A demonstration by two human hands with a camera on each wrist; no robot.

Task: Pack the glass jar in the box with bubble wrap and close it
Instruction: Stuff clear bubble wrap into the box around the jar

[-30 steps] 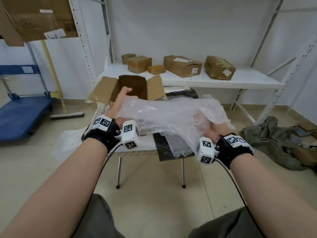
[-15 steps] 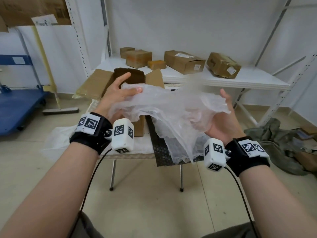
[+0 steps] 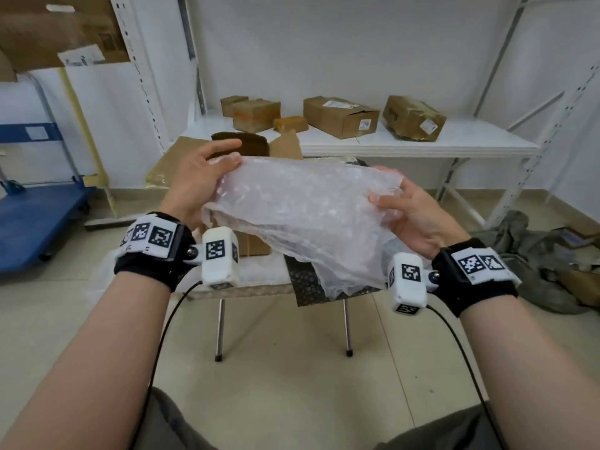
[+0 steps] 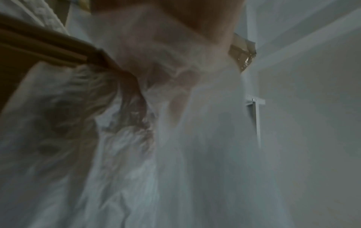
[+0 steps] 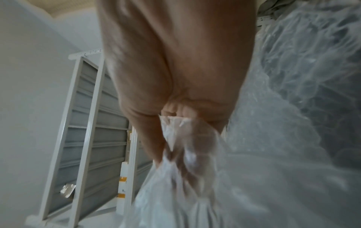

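Note:
A crumpled sheet of clear bubble wrap [image 3: 302,203] hangs stretched between both hands above the small table. My left hand [image 3: 207,170] holds its left end, thumb on top and index finger straight out. My right hand [image 3: 402,203] grips the right end; the right wrist view shows its fingers curled into the gathered bubble wrap [image 5: 195,169]. The left wrist view is blurred, with bubble wrap [image 4: 136,154] filling it. The open cardboard box [image 3: 256,245] stands on the table behind and below the wrap, flaps up. No glass jar is visible; whether it is inside the wrap I cannot tell.
The small metal-legged table [image 3: 246,289] also carries a black patterned sheet [image 3: 305,280]. Behind it a low white shelf [image 3: 422,147] bears several cardboard boxes. A blue cart [image 3: 39,222] stands left. A grey-green cloth heap [image 3: 532,254] lies on the floor to the right.
Both hands have lifted the bubble wrap and drawn it out longer between them. The left thumb now lies on the wrap's end, and the right hand has closed on the other end.

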